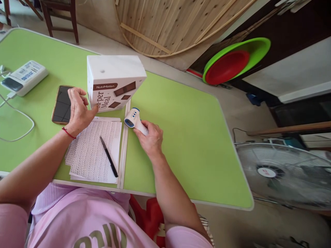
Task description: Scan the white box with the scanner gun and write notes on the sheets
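Note:
My right hand (152,137) is closed round the handle of a white and blue infrared thermometer (133,119), just above the green table. Its screen end points up and to the left. My left hand (79,110) is beside the lower left corner of a white NutriMotion box (116,72), thumb apart from the bent fingers. Whether it touches the box I cannot tell. Partly behind that hand lies a dark-screened phone (62,105). Below the box, a stack of handwritten sheets (88,151) lies on the table, with a black pen (109,156) across it.
A white power bank (24,77) with cables sits at the left of the green table (181,137). Beyond the right edge stands a fan (267,172). Green and red basins (227,67) and a round wooden board (165,24) lean at the back, near a wooden chair (60,15).

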Motion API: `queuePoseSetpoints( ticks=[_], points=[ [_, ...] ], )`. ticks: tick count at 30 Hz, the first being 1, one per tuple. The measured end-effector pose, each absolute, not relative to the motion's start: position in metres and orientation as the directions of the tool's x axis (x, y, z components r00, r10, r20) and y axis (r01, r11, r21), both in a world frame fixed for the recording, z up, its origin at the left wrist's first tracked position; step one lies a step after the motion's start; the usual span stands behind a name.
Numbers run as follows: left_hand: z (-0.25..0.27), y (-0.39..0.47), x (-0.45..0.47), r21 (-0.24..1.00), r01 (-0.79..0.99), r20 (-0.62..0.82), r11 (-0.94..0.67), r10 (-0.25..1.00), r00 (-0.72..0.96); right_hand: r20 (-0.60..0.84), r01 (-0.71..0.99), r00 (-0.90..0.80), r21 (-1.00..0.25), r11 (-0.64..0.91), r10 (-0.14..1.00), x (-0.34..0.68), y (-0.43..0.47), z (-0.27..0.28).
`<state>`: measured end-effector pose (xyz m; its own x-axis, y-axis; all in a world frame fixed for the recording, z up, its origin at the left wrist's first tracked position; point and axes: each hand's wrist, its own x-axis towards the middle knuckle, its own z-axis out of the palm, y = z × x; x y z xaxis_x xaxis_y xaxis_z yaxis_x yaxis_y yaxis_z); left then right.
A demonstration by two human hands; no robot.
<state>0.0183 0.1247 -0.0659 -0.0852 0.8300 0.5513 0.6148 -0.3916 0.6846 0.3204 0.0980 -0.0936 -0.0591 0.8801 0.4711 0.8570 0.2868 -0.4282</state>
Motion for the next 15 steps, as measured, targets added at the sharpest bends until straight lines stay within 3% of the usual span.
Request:
queuePoseSetpoints(
  ticks=[3, 8, 12, 15],
  points=[
    [-0.049, 0.112, 0.03, 0.586, 0.713, 0.676, -0.385, 0.718, -0.168, 0.452, 0.852, -0.052, -0.445, 0.276, 0.89, 0.321, 0.098, -0.094],
    [-0.036, 0.099, 0.041, 0.502, 0.588, 0.669, -0.634, 0.716, 0.2, 0.521, 0.875, -0.069, -0.378, 0.302, 0.851, 0.318, 0.095, -0.086],
    [-0.038, 0.098, 0.041, 0.477, 0.534, 0.493, -0.698, 0.716, 0.495, 0.632, 0.718, -0.224, -0.408, 0.564, 0.742, 0.299, 0.079, -0.074],
    [-0.041, 0.098, 0.04, 0.406, 0.61, 0.316, -0.68, 0.731, 0.605, 0.526, 0.517, -0.503, -0.453, 0.726, 0.686, 0.277, 0.058, -0.069]
  ],
)
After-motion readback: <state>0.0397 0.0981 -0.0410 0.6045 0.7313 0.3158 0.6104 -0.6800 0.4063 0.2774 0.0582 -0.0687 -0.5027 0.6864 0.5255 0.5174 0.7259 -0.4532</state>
